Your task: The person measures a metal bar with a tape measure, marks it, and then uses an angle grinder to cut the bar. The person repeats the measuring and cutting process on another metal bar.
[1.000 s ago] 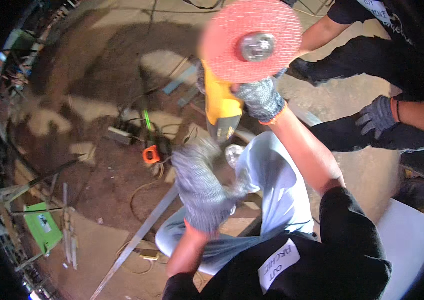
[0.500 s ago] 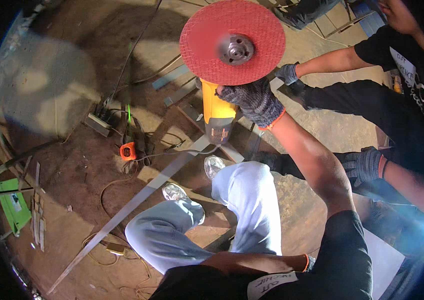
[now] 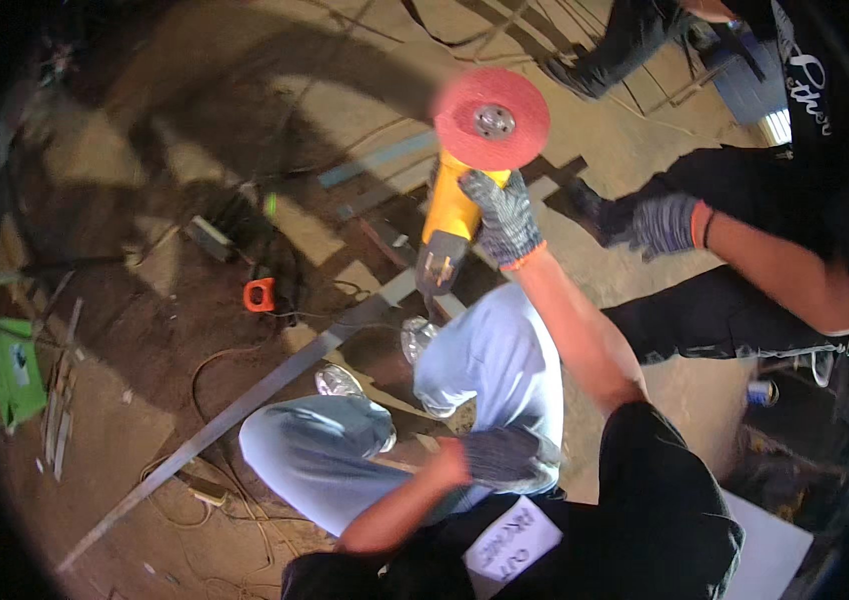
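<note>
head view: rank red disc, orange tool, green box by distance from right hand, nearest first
From the right hand, gripping the yellow grinder:
1. Red disc, just above the hand on the grinder.
2. Orange tool, on the floor to the left.
3. Green box, far left edge.

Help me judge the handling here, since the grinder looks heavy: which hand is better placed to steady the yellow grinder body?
Probably the left. The right hand already has its grip on the yellow angle grinder below the red disc, while the left hand rests free against the thigh, holding nothing.
</note>
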`<action>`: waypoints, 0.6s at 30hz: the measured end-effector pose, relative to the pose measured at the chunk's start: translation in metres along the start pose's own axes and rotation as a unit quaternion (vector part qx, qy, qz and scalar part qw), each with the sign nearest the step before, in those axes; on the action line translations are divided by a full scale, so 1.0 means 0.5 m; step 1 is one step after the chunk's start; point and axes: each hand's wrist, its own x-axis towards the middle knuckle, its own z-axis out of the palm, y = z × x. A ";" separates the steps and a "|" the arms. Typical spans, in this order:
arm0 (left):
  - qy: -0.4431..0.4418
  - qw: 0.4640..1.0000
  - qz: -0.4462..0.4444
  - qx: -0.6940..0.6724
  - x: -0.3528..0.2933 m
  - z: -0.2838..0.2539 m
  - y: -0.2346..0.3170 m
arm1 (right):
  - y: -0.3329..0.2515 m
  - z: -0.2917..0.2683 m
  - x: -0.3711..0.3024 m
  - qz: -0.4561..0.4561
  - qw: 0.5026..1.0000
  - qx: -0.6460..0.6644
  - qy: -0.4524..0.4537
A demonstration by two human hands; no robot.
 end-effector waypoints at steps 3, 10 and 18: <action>0.271 0.920 -0.090 0.269 -0.068 -0.139 0.050 | -0.007 0.028 -0.071 -0.009 1.000 0.027 -0.011; 0.531 0.798 -0.179 0.220 0.049 -0.276 0.021 | -0.002 0.090 -0.099 -0.077 0.991 -0.107 -0.033; 0.448 0.857 -0.142 0.211 0.090 -0.252 0.130 | -0.047 0.036 -0.102 -0.068 0.995 0.013 -0.073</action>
